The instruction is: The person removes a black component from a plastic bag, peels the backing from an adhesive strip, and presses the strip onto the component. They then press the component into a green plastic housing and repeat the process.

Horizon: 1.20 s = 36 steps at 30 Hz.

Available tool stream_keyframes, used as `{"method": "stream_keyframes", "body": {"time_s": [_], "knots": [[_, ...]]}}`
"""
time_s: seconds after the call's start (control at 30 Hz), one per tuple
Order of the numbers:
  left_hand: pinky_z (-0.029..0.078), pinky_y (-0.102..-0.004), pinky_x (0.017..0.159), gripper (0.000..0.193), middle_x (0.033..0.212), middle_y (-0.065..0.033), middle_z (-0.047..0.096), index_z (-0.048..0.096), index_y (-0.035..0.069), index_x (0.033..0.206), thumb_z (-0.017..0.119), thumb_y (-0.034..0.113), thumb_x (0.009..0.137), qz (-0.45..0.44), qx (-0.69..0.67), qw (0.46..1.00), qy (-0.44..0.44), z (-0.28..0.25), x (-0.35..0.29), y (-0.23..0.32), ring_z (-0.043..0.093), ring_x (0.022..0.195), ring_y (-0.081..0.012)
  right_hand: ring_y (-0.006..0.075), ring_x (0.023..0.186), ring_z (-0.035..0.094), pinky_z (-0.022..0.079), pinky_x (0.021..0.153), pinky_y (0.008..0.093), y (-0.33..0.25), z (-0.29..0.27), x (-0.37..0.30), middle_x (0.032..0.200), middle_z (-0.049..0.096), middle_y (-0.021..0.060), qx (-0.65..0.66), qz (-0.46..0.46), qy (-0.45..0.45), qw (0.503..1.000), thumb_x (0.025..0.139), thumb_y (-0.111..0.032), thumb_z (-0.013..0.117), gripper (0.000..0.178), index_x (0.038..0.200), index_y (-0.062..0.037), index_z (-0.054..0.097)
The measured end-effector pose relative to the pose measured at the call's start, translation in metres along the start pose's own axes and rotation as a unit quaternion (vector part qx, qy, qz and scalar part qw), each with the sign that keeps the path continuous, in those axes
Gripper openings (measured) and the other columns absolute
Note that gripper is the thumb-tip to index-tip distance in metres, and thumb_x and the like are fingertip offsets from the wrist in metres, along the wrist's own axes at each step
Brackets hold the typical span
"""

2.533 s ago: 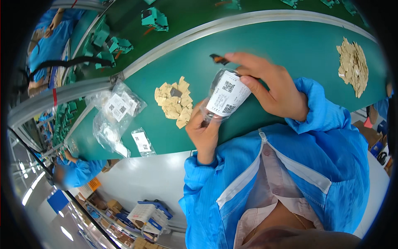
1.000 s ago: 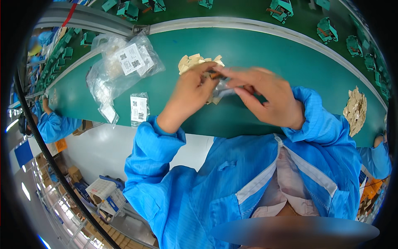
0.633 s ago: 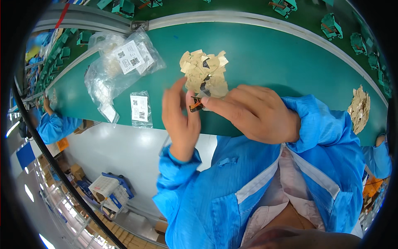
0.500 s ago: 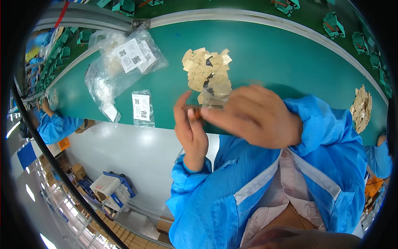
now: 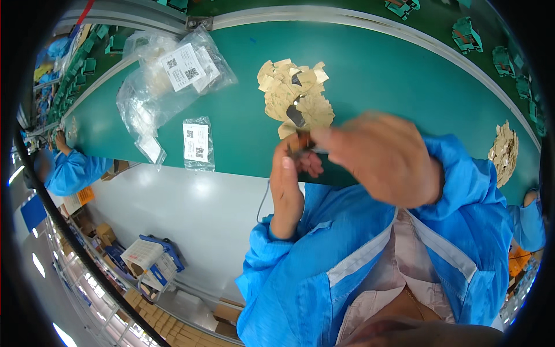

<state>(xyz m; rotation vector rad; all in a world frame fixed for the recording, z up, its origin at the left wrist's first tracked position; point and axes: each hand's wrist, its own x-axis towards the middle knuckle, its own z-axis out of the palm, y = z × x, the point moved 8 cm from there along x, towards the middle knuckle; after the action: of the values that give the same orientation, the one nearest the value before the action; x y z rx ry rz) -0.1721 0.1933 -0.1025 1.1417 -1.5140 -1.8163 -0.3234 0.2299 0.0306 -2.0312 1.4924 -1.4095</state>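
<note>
Over the near edge of the green tabletop, my left hand holds a small dark and orange-brown piece at its fingertips, the other fingers curled. From the right, my right hand meets that piece, its thumb and fingers pinched together and smeared by motion. Whatever the right fingertips grip is too blurred to make out. Just beyond both hands lies a loose heap of tan paper-like pieces, with a few dark flat pieces among them.
Left of the heap lie a large clear plastic bag with white labels and a small labelled clear packet. A second tan heap lies far right. Co-workers' blue sleeves show at both sides. Green fixtures stand beyond the metal rail.
Both hands have shifted right, and the dark piece between them shows more plainly. A clear film seen near the right fingers earlier no longer shows there.
</note>
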Motion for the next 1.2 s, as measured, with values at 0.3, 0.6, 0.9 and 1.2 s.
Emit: {"method": "stream_keyframes", "body": {"time_s": [0.3,0.6,0.9,1.2], "knots": [[0.042,-0.0192,0.065,0.057,0.088,-0.0049,0.058,0.032,-0.001,0.143,0.059,0.000,0.093,0.111,-0.056,0.991,0.043,0.015,0.017,0.000,0.054,0.075,-0.0077,0.0156,0.074,0.055,0.045,0.064,0.0270,0.014,-0.021,0.042,0.086,0.059,0.0050,0.048,0.084,-0.057,0.994,0.081,0.011,0.065,0.057,0.135,-0.0043,0.053],[0.041,-0.0190,0.066,0.046,0.089,-0.0029,0.055,0.042,0.000,0.136,0.059,0.000,0.093,0.186,0.041,0.978,0.089,0.006,0.022,0.027,0.051,0.075,-0.0058,0.0192,0.074,0.058,0.047,0.065,0.0291,0.015,-0.026,0.050,0.090,0.065,0.0087,-0.015,-0.026,-0.006,1.000,0.077,0.012,0.067,0.054,0.129,-0.0037,0.059],[0.043,-0.0264,0.079,0.040,0.104,-0.0065,0.053,0.050,0.002,0.131,0.062,0.006,0.093,0.253,0.152,0.945,0.143,0.001,0.034,0.055,0.051,0.091,-0.0128,0.0227,0.078,0.058,0.046,0.073,0.0335,0.038,-0.023,0.035,0.086,0.065,0.0063,-0.048,0.042,0.033,0.997,0.076,0.005,0.069,0.057,0.129,-0.0079,0.058],[0.037,-0.0401,0.103,0.049,0.129,-0.0168,0.048,0.055,0.006,0.129,0.073,0.017,0.084,0.355,0.212,0.910,0.037,0.012,0.059,0.095,0.044,0.121,-0.0322,0.0239,0.078,0.058,0.049,0.069,0.0338,0.043,-0.033,0.032,0.085,0.063,0.0060,-0.007,0.063,0.070,0.996,0.075,0.008,0.065,0.058,0.129,-0.0101,0.057]]}}
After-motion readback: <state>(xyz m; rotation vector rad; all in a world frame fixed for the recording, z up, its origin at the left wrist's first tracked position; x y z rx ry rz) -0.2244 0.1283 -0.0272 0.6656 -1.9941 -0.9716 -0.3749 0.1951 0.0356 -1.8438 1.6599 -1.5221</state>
